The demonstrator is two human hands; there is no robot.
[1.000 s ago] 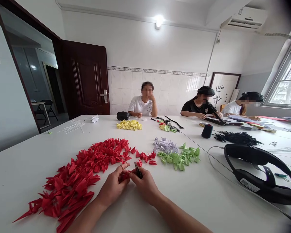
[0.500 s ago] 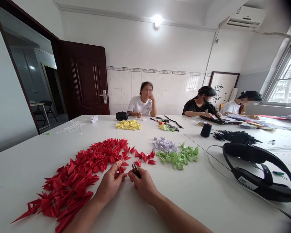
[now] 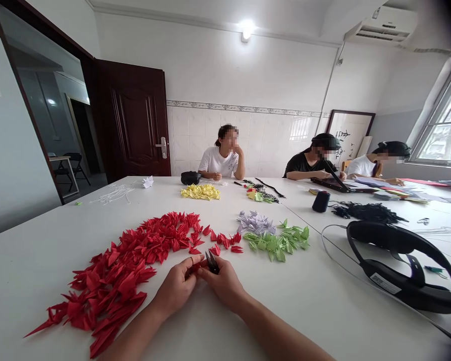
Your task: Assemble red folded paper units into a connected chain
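My left hand point(image 3: 178, 286) is closed around a small red folded paper crane point(image 3: 194, 271), mostly hidden by the fingers. Small dark thread snips point(image 3: 212, 262) sit in my right hand point(image 3: 225, 283), blades pointing up and slightly apart. The fingertips of both hands meet at the red paper. Left of and beyond my left hand spreads a large heap of red paper cranes point(image 3: 135, 255). A few loose red cranes point(image 3: 225, 240) lie just past my right hand.
White paper cranes point(image 3: 256, 223) and green ones point(image 3: 276, 244) lie to the right, yellow ones point(image 3: 200, 192) farther back. A black headset point(image 3: 398, 281) with a cable, a black thread spool point(image 3: 320, 201) and black tassels point(image 3: 370, 212) are at right. Three people sit across the white table point(image 3: 285, 311).
My hands have come together, and the right fingertips now touch the red paper crane in my left hand. The view has shifted slightly.
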